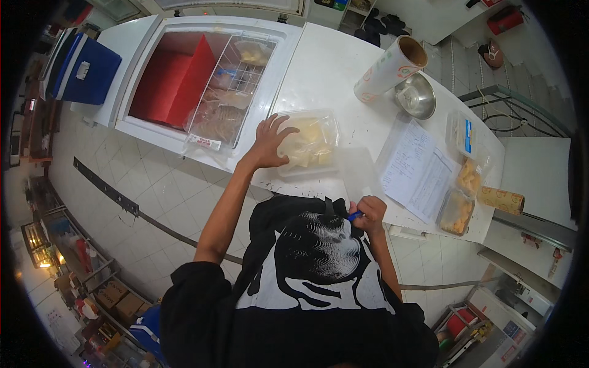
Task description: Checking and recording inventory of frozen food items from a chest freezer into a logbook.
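Spreading wide, the fingers and thumb of the left hand (268,144) curved around the left side of a clear, rectangular plastic container (335,131) of pale yellow pieces (316,130); whether the fingertips pressed on it could not be told for certain. That container sat near the front edge of a white, smooth-topped table (331,67), just beside a white chest freezer (285,46) with a red inner panel (191,86) and a white wire basket (211,101) of bagged goods. The right hand (370,214) was curled narrowly around a slim blue pen-like object (354,215), close to the person's black T-shirt (294,334). Between the container and some white handwritten papers (420,165) lay a translucent, rectangular plastic piece (358,168), perhaps a lid. Farther back, a thick white printed roll (383,73) stood beside a round, shiny metal bowl (429,101); to the right was a clear tub (443,216) of orange pieces.
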A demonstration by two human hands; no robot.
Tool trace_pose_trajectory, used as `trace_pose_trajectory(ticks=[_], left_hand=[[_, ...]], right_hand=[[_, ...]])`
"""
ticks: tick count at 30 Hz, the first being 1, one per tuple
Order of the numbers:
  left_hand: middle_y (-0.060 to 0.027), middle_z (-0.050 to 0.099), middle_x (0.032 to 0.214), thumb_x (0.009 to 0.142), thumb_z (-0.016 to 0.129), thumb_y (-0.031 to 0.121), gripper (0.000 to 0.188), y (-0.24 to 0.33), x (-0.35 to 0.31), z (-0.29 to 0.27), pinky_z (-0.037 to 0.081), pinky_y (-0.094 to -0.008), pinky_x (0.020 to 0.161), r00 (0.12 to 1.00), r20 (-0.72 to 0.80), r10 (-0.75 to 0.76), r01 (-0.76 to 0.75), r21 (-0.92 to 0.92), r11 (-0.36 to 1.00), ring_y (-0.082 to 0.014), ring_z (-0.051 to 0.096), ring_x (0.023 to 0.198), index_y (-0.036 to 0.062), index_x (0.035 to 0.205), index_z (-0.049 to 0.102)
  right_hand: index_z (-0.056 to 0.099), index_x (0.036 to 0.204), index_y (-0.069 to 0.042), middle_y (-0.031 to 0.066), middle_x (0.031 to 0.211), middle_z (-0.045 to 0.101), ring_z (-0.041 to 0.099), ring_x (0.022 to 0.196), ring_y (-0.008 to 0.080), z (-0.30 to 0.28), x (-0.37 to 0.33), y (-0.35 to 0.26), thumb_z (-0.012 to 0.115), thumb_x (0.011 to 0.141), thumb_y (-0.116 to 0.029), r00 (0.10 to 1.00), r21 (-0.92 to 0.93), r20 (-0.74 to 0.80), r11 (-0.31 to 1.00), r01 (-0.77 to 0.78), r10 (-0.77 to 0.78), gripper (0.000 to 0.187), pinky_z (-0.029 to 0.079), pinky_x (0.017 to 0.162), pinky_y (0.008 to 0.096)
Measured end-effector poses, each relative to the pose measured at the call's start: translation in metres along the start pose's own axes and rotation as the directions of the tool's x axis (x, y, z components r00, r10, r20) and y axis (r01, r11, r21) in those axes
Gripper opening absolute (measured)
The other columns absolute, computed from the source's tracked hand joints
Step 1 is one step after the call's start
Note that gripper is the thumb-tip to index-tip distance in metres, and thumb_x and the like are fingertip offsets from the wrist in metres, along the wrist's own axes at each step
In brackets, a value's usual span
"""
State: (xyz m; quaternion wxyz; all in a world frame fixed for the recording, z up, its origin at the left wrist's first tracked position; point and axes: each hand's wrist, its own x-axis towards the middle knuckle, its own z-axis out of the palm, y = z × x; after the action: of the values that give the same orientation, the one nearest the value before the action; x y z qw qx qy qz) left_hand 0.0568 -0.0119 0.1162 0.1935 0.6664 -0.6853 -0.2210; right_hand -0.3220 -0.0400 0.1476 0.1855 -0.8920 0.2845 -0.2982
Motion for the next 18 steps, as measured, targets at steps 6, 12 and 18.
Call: trace_pose_trajectory(ticks=[6,12,18], left_hand=[[-0.0092,0.059,0.135,0.076,0.082,0.022,0.021,-0.031,0.030,0.002,0.038,-0.0528,0.113,0.976,-0.193,0.102,-0.096,0.038,0.995,-0.0350,0.049,0.137,0.0143,0.094,0.072],[-0.0081,0.074,0.102,0.088,0.077,0.025,0.018,-0.028,0.063,-0.005,0.054,-0.0362,0.084,0.935,-0.347,-0.074,-0.065,-0.371,0.926,-0.0272,0.071,0.096,0.0075,0.092,0.075],[-0.0106,0.075,0.092,0.094,0.073,0.026,0.022,-0.016,0.077,-0.005,0.054,-0.0366,0.078,0.914,-0.363,-0.181,-0.011,-0.468,0.884,-0.0251,0.071,0.085,0.0043,0.098,0.072]], right_hand=[[0.064,0.076,-0.009,0.0060,0.071,0.064,0.062,0.058,0.0266,0.021,0.038,-0.003,0.080,0.083,-0.021,0.959,0.133,0.153,0.956,-0.261,0.240,0.021,0.047,0.053,0.0363],[0.073,0.115,-0.017,0.0027,0.122,0.068,0.074,0.084,0.0254,0.073,0.121,-0.004,0.074,0.087,-0.022,0.947,0.045,0.293,0.987,-0.153,0.133,0.029,0.059,0.070,0.0389],[0.077,0.109,-0.016,0.0009,0.141,0.060,0.073,0.087,0.0264,0.085,0.133,0.001,0.073,0.081,-0.011,0.846,-0.027,0.519,0.992,-0.126,0.121,0.029,0.058,0.075,0.0408]])
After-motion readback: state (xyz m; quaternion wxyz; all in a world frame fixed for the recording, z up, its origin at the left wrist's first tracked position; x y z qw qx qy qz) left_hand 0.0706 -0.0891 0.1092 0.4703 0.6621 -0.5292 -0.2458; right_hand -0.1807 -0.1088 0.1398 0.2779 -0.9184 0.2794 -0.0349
